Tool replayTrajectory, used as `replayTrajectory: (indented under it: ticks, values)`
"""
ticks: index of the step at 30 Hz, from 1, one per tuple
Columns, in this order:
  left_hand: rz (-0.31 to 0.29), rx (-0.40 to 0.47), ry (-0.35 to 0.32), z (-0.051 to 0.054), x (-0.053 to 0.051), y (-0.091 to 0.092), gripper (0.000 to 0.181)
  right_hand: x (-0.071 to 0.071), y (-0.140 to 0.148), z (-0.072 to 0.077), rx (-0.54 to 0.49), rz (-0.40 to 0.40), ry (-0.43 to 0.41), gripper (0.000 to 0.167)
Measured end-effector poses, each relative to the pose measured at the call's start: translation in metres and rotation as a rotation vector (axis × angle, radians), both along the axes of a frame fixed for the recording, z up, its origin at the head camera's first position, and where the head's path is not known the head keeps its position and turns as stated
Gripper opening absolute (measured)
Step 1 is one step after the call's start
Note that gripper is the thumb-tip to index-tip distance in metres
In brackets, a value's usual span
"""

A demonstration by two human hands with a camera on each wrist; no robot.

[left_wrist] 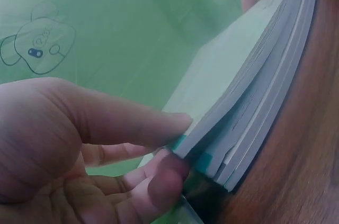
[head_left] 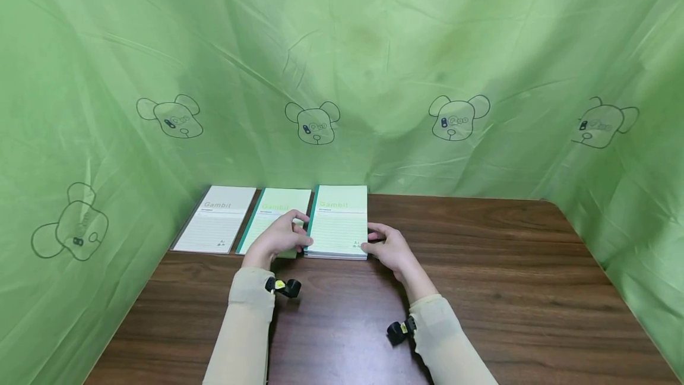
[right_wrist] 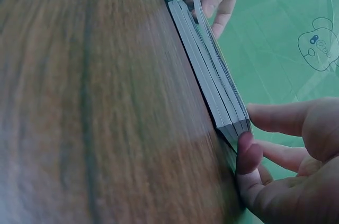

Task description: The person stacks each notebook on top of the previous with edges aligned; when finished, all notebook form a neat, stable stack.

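Observation:
A stack of notebooks lies at the middle back of the table, its top notebook pale green with a teal spine and "Gambit" on the cover. My left hand pinches this notebook at its near spine corner, thumb over the cover and fingers beneath. In the left wrist view a gap shows between the raised corner and the lower notebooks. At the near right corner, my right hand pinches the edge, thumb on the cover and a fingertip against the side. How far its fingers reach underneath is hidden.
Left of the stack lies another green notebook, partly behind my left hand. A grey-white notebook lies farther left. Green cloth with mouse-head drawings encloses the back and sides of the brown wooden table.

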State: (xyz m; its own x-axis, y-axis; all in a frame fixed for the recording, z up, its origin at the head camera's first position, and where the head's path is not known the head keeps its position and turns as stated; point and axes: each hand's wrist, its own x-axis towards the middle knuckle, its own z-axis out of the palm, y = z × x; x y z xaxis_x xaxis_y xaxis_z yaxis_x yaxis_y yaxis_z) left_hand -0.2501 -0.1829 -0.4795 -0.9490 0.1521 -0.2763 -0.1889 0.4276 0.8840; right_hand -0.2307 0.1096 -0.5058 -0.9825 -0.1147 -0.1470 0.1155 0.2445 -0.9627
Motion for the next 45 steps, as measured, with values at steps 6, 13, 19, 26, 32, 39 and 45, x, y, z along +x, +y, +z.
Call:
replayTrajectory:
  ticks: [6, 13, 19, 26, 32, 39, 45]
  values:
    - [-0.010, -0.027, 0.013, -0.0041, -0.0002, -0.0025, 0.057, -0.0004, 0.0000, -0.0007, 0.018, 0.016, -0.003, 0.061]
    - [-0.009, -0.036, 0.018, -0.0053, 0.0008, 0.0003, 0.057, 0.0012, -0.0008, 0.0004, 0.004, 0.024, -0.023, 0.063]
    - [-0.002, -0.053, 0.026, -0.0038, 0.0021, 0.0021, 0.056, 0.0016, -0.0018, 0.0012, -0.001, 0.031, -0.018, 0.065]
    - [-0.003, -0.075, 0.030, -0.0019, 0.0027, 0.0035, 0.056, 0.0017, -0.0027, 0.0008, 0.010, 0.033, -0.006, 0.065]
    - [-0.004, -0.086, 0.033, 0.0013, 0.0017, 0.0042, 0.057, 0.0018, -0.0029, 0.0015, 0.015, 0.030, 0.008, 0.065]
    - [-0.015, -0.111, 0.044, 0.0016, 0.0011, 0.0047, 0.056, 0.0011, -0.0024, -0.0001, 0.022, 0.024, 0.001, 0.065]
    - [-0.019, -0.052, 0.044, -0.0027, 0.0001, -0.0031, 0.054, 0.0018, -0.0026, 0.0009, 0.041, 0.012, -0.014, 0.065]
